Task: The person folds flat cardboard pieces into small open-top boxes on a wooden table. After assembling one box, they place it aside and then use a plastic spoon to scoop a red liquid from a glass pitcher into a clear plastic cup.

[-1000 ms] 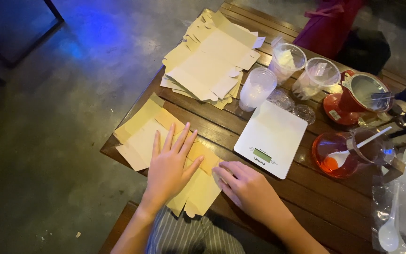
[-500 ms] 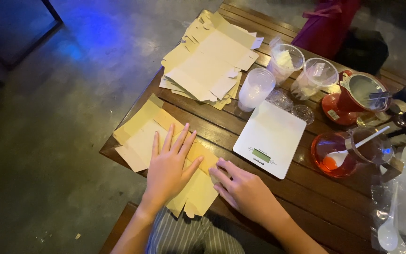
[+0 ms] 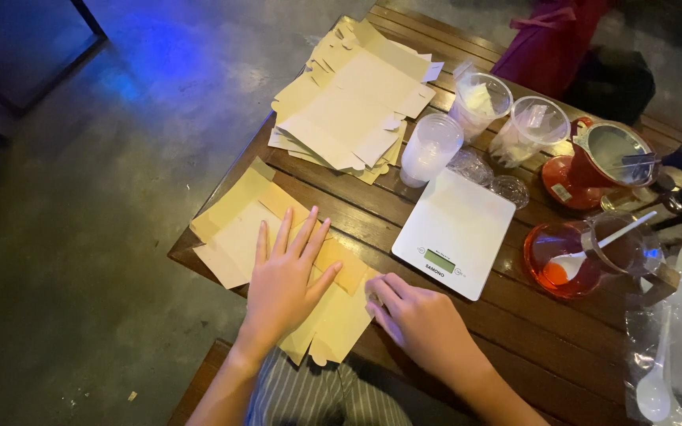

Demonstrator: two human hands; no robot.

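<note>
Where the dark slatted wooden surface [image 3: 570,347] nears the person, a flat unfolded tan cardboard box blank [image 3: 234,229] lies at its near left corner, partly over the edge. The left hand [image 3: 282,288] presses flat on it, fingers spread, grip released and grasping nothing. The right hand [image 3: 424,319] rests just beside, fingertips curled onto the blank's near right flap, pinching or merely pressing I cannot tell. Farther back, a stack of similar pale cardboard blanks [image 3: 353,102] lies fanned. Between them, to the right, sits a white rectangular kitchen scale [image 3: 455,229] with a small green display on its near edge. Behind it stand clear plastic cups [image 3: 479,99], one frosted cup [image 3: 429,147] upside down. Right of the scale are a red-based glass jug [image 3: 586,256] holding a white spoon and a red pitcher [image 3: 597,162]. White plastic spoons [image 3: 676,347] lie in a clear bag at the right edge.
</note>
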